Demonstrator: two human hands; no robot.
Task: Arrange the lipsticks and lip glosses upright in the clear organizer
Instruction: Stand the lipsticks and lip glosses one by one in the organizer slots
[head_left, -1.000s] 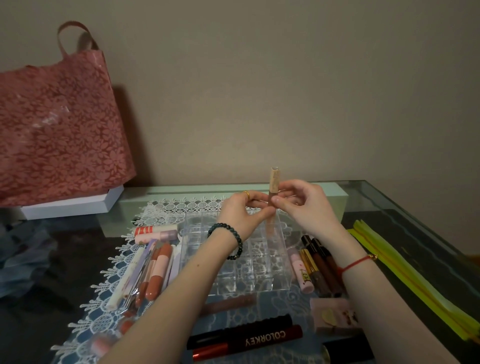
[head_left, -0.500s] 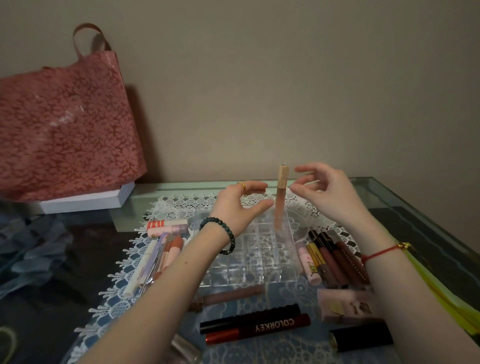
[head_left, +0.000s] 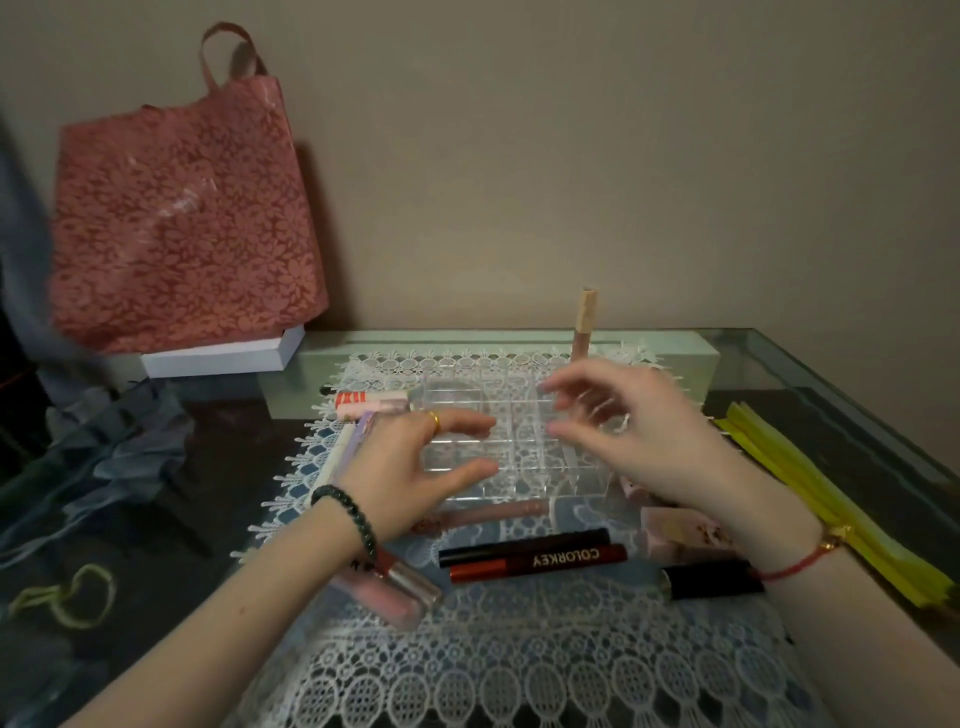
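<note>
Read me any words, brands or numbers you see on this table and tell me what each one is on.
"COLORKEY", upside down from this view, on the dark red lip gloss tube lying in front of the clear organizer.
Dark letters, possibly "N", on the pink gloss beside the left wrist: too hidden to read.
Red marks on the white tube: stripes, blurred, no legible text.

— We see a plain beige wall (head_left: 571, 156) behind a glass-topped table (head_left: 831, 395), dimly lit.

— We also see a white lace runner (head_left: 519, 675) over it, and a pink floral bag (head_left: 182, 218) leaning on the wall, standing on a white box (head_left: 223, 356). Yellow strips (head_left: 831, 509) lie at the right edge.
</note>
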